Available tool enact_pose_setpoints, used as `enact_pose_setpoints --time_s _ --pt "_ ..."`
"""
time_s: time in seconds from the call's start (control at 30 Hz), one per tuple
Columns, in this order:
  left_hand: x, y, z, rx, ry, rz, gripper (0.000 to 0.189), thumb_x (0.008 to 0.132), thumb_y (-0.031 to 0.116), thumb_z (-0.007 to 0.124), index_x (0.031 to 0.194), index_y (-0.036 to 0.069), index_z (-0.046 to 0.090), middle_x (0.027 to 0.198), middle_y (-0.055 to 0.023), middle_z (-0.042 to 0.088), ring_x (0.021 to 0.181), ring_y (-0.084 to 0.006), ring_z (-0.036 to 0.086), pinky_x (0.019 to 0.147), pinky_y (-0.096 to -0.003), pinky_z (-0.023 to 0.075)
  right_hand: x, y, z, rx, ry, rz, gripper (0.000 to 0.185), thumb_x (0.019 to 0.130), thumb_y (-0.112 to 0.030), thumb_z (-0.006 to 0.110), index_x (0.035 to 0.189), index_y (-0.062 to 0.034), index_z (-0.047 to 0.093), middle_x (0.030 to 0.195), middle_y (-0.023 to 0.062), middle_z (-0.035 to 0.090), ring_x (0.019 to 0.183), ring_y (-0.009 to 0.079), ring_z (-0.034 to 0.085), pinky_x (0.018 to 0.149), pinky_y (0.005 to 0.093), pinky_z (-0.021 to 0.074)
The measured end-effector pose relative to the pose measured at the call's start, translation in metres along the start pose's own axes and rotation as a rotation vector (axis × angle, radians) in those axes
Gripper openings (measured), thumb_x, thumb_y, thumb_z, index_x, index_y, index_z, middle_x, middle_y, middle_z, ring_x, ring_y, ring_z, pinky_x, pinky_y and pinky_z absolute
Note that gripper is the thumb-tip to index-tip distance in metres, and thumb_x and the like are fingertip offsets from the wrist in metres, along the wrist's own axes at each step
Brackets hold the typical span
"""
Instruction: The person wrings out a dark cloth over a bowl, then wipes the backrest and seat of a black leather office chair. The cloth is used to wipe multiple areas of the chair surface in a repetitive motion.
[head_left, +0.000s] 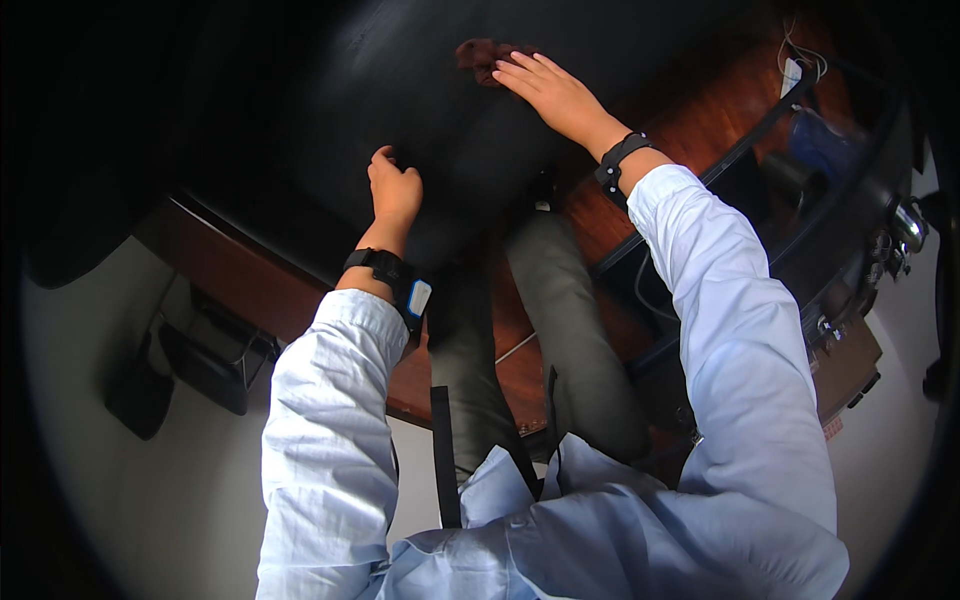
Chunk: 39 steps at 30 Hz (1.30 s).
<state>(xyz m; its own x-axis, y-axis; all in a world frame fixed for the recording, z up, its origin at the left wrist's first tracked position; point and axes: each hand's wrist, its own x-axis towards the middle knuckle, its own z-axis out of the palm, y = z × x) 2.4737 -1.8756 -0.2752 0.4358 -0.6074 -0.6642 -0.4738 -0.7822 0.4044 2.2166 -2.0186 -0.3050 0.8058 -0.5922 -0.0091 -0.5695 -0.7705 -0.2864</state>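
My right hand (551, 90) lies palm down at the upper middle, its fingers on a crumpled dark red cloth (484, 60). The cloth rests against a large black surface (442, 120), smooth and slightly shiny. Part of the cloth is hidden under the fingers. Lower and to the left, my left hand (395, 187) is over the same surface with its fingers partly curled. I see nothing in it, though its palm is hidden. Both wrists carry black straps.
Reddish-brown wood (675, 97) shows beneath and beside my legs. A black-edged open compartment at the right holds a dark cylinder (791, 176), a blue item (825, 142) and a pale cable (814, 56). Black chairs (210, 367) stand on the floor at lower left.
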Motion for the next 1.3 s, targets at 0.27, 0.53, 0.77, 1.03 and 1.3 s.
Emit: enact_pose_setpoints --time_s 0.27,0.53,0.77,1.03,1.3 --pt "0.001 0.003 0.000 0.024 -0.037 0.030 0.055 0.084 0.007 0.055 0.136 0.002 0.039 0.135 -0.0209 0.046 0.125 -0.0350 0.048 0.105 -0.0409 0.0413 0.004 -0.027 0.042 0.269 0.441 0.559 0.052 0.080 -0.001 0.068 0.130 -0.0075 0.055 0.137 0.0099 0.053 0.135 0.0319 0.041 0.114 0.0449 0.0330" --pt "-0.003 0.001 0.007 0.236 -0.151 0.128 0.053 0.083 0.005 0.055 0.135 0.001 0.042 0.132 -0.0228 0.049 0.123 -0.0371 0.050 0.104 -0.0424 0.0418 -0.018 -0.110 0.084 0.343 0.493 0.673 0.051 0.076 0.006 0.062 0.126 -0.0065 0.058 0.131 0.0105 0.057 0.132 0.0308 0.045 0.114 0.0469 0.0314" --pt "-0.011 -0.025 0.011 0.375 -0.207 0.149 0.051 0.081 0.003 0.055 0.131 0.000 0.044 0.128 -0.0235 0.051 0.120 -0.0376 0.051 0.102 -0.0421 0.0420 -0.033 -0.194 0.115 0.584 0.449 0.636 0.033 0.084 0.000 0.054 0.113 -0.0072 0.068 0.122 0.0083 0.065 0.124 0.0260 0.054 0.111 0.0449 0.0355" --pt "0.006 -0.065 0.019 0.263 -0.077 0.271 0.047 0.081 0.005 0.055 0.127 -0.001 0.048 0.123 -0.0215 0.054 0.117 -0.0365 0.052 0.101 -0.0412 0.0420 -0.051 -0.253 0.134 0.291 0.108 0.051 0.024 0.091 -0.021 0.054 0.111 -0.0201 0.067 0.110 -0.0072 0.067 0.118 0.0140 0.055 0.113 0.0341 0.0296" --pt "0.002 -0.057 0.020 0.292 -0.108 0.173 0.053 0.079 0.004 0.056 0.131 0.000 0.044 0.129 -0.0221 0.050 0.121 -0.0373 0.050 0.103 -0.0412 0.0412 -0.042 -0.125 0.102 -0.138 0.160 -0.205 0.023 0.088 -0.020 0.057 0.110 -0.0231 0.062 0.112 -0.0125 0.052 0.109 0.0106 0.052 0.092 0.0359 0.0442"
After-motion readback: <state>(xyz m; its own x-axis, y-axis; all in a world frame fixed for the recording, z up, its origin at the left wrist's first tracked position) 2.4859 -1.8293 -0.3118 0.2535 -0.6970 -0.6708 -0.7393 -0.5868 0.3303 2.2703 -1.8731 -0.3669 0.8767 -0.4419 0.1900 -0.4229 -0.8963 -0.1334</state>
